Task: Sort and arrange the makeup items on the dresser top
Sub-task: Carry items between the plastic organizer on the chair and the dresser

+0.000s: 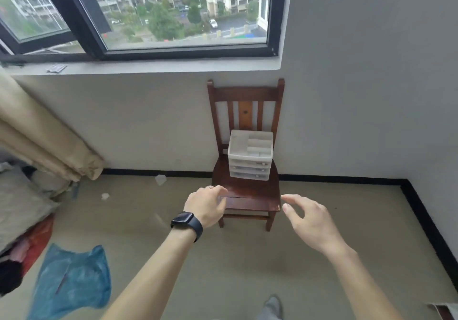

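Obs. 1: one dark-framed window runs above and to the left of the wooden chair. One rolled beige curtain hangs well to the chair's left.

Obs. 2: one crumpled blue plastic bag lies on the floor, well left of the chair and nearer to us.

Obs. 3: we count one chair, its slatted back set against the wall.

Obs. 4: one white plastic drawer organiser stands at the rear of the chair seat, against the backrest. We count three drawer fronts under a divided top tray. The contents of the tray and the drawers are too blurred to read.

Obs. 5: two hands are in view, both short of the organiser, which sits beyond them. The left hand is over the chair's front left corner, fingers loosely spread and gripping nothing. We cannot tell whether it touches the seat. The right hand is just off the chair's front right corner, fingers apart and holding nothing.

Obs. 6: one black smartwatch is on the left wrist. Two pale scraps lie on the floor left of the chair.
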Demonstrator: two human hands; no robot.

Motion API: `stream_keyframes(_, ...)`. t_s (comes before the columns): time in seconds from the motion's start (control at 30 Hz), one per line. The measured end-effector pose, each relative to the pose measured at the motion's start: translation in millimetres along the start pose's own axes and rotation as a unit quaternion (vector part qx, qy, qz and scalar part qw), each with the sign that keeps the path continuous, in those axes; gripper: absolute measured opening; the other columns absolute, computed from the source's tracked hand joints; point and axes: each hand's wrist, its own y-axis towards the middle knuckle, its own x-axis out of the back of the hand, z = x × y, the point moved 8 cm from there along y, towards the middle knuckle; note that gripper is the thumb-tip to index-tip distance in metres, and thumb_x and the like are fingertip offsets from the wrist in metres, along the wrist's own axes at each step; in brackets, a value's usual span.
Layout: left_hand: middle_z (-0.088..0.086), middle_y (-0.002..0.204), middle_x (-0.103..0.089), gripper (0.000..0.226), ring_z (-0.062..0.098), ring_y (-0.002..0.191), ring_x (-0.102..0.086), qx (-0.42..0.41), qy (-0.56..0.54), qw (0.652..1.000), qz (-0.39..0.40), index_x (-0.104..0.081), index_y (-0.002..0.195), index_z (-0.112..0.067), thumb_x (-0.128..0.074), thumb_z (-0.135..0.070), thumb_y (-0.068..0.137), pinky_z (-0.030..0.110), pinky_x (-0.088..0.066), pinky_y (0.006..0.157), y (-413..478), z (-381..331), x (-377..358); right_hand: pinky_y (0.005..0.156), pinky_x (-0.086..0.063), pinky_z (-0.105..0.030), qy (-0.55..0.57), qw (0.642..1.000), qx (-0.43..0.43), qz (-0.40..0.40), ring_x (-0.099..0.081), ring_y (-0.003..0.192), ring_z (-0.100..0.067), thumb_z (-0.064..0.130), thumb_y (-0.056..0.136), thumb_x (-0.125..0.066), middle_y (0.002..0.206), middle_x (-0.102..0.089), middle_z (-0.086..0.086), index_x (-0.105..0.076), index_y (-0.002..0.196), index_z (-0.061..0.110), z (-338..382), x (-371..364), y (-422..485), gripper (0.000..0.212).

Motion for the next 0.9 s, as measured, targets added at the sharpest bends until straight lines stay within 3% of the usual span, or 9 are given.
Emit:
stream_keyframes(0.27,-0.005,0.127,-0.061,0.034,0.021,0.118,-0.054,0.054,-0.035,0.996,0.069,-0.057,0.127,-0.035,-0.045,-0.036,0.096,0.033,-0.045,0.096,103,29,-42,0.103,-0.044,-0.029,0.022,0.995,-0.053,0.076,-0.057,0.116,-0.004,0.036,0.099,-0.055,0.119,-0.067,0.023,-0.066,0.124,0.039,-22,-48,134,0.028)
stream_keyframes(0.37,-0.008,0.136,-0.054,0.035,0.018,0.125,-0.048,0.048,-0.048,0.994,0.090,-0.056,0.130,-0.035,-0.047,-0.035,0.096,0.032,-0.043,0.100,150,44,-62,0.091,-0.043,-0.015,0.087,0.986,-0.105,0.092,-0.061,0.109,0.003,0.036,0.098,-0.057,0.111,-0.068,0.025,-0.067,0.118,0.041,-32,-82,176,0.024)
stream_keyframes(0.43,-0.007,0.144,-0.048,0.040,0.017,0.133,-0.041,0.024,-0.037,0.994,0.103,-0.051,0.136,-0.033,-0.047,-0.035,0.096,0.030,-0.038,0.105,184,52,-74,0.090,-0.045,-0.018,0.153,0.971,-0.159,0.087,-0.063,0.108,0.001,0.037,0.098,-0.059,0.109,-0.069,0.022,-0.067,0.115,0.040,-40,-105,204,0.019)
stream_keyframes(0.53,-0.001,0.156,-0.036,0.049,0.020,0.145,-0.027,-0.011,-0.010,0.992,0.126,-0.042,0.146,-0.031,-0.047,-0.035,0.097,0.031,-0.028,0.115,231,63,-87,0.093,-0.054,-0.034,0.296,0.910,-0.281,0.066,-0.067,0.106,-0.010,0.034,0.101,-0.058,0.110,-0.073,0.009,-0.064,0.118,0.027,-56,-143,237,0.020)
stream_keyframes(0.63,0.004,0.161,-0.026,0.055,0.023,0.150,-0.019,-0.043,0.035,0.988,0.146,-0.032,0.152,-0.029,-0.045,-0.035,0.098,0.034,-0.019,0.119,279,78,-101,0.091,-0.053,-0.038,0.423,0.823,-0.376,0.046,-0.067,0.107,-0.016,0.031,0.104,-0.054,0.118,-0.071,-0.001,-0.059,0.124,0.020,-74,-184,266,0.023)
stream_keyframes(0.9,0.006,0.166,-0.009,0.064,0.026,0.152,-0.008,-0.111,0.094,0.982,0.116,-0.022,0.156,-0.025,-0.047,-0.033,0.098,0.047,-0.014,0.121,384,102,-151,0.093,-0.050,-0.042,0.593,0.653,-0.470,-0.044,-0.065,0.111,-0.024,0.031,0.105,-0.047,0.121,-0.071,-0.005,-0.055,0.139,0.015,-126,-262,351,0.038)
